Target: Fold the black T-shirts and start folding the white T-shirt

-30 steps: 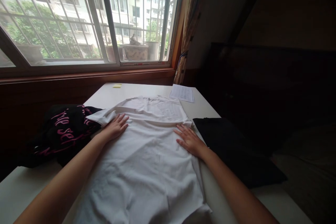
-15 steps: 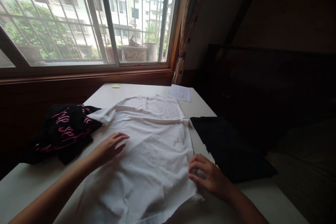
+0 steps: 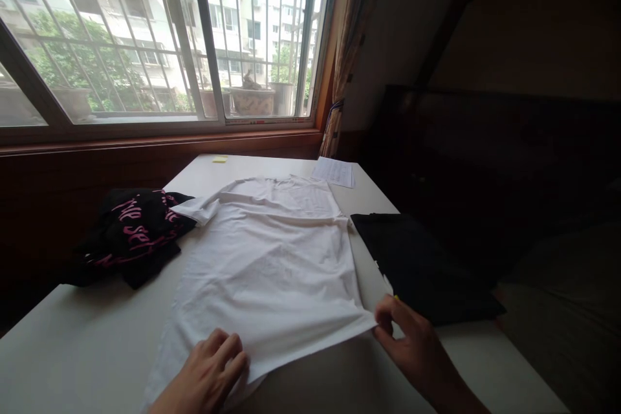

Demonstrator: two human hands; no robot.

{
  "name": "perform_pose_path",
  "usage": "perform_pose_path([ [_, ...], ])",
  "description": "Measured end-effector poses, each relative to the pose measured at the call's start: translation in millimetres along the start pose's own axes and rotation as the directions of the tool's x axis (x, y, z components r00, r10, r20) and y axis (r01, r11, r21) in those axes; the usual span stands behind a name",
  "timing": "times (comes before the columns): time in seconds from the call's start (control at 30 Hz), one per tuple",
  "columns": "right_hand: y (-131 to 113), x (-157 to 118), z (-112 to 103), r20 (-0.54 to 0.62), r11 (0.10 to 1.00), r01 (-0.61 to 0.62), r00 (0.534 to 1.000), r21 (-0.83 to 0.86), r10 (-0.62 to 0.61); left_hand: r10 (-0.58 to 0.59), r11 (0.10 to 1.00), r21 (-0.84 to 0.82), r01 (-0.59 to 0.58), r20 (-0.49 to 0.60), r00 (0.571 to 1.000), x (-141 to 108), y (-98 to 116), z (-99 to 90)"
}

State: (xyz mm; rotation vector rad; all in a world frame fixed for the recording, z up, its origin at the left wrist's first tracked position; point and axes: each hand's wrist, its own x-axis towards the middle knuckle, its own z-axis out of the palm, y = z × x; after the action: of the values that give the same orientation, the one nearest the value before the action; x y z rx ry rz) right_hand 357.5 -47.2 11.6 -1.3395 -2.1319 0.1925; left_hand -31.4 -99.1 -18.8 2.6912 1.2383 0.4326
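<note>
A white T-shirt [image 3: 276, 265] lies spread on the white table with its neck toward the window. The lower right corner of its hem is pinched between the thumb and fingers of my right hand [image 3: 407, 339], which pulls the corner out to a point. Lower down, my left hand [image 3: 208, 365] has its fingers curled over the hem and closed on the cloth; its fingertips are partly hidden. Between the two hands the hem runs nearly straight. Creases cross the shirt's chest, and its left sleeve touches a black garment.
The black garment with pink lettering [image 3: 136, 233] lies heaped on the left of the table [image 3: 92, 336]. A folded dark cloth [image 3: 422, 265] is on the right, beside my right hand. Printed paper [image 3: 334, 171] and a yellow sticky note [image 3: 220, 159] rest at the far end, below the barred window.
My left hand has come down from above the shirt to its hem and closed. My right hand has moved slightly right and down, taking hold of the hem corner and drawing it out.
</note>
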Motion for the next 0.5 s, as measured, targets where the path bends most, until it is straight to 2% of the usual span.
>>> perform_pose_path([
  [0.1,-8.3,5.9,-7.8,-0.217,0.991,0.051,0.973,-0.120,-0.076,-0.090,0.996,0.018,0.091,-0.028,0.996,-6.8,-5.9,11.3],
  [0.2,-18.2,15.2,-12.6,-0.334,0.979,0.052,0.935,-0.198,-0.117,-0.161,0.986,0.015,0.163,-0.084,0.983,-13.4,-18.1,6.0],
  [0.3,-20.3,24.1,-13.7,-0.362,0.972,0.034,0.925,-0.234,-0.119,-0.219,0.974,0.007,0.226,-0.229,0.949,-20.6,-33.2,-18.1],
  [0.43,-12.5,29.9,-7.5,-0.369,0.978,0.013,0.925,-0.206,-0.090,-0.232,0.958,0.040,0.283,-0.471,0.851,-34.3,-49.2,-61.3],
  [0.5,-9.5,30.7,-4.0,-0.388,0.979,-0.005,0.918,-0.205,-0.077,-0.230,0.931,0.124,0.343,-0.529,0.817,-45.0,-58.2,-76.7],
])
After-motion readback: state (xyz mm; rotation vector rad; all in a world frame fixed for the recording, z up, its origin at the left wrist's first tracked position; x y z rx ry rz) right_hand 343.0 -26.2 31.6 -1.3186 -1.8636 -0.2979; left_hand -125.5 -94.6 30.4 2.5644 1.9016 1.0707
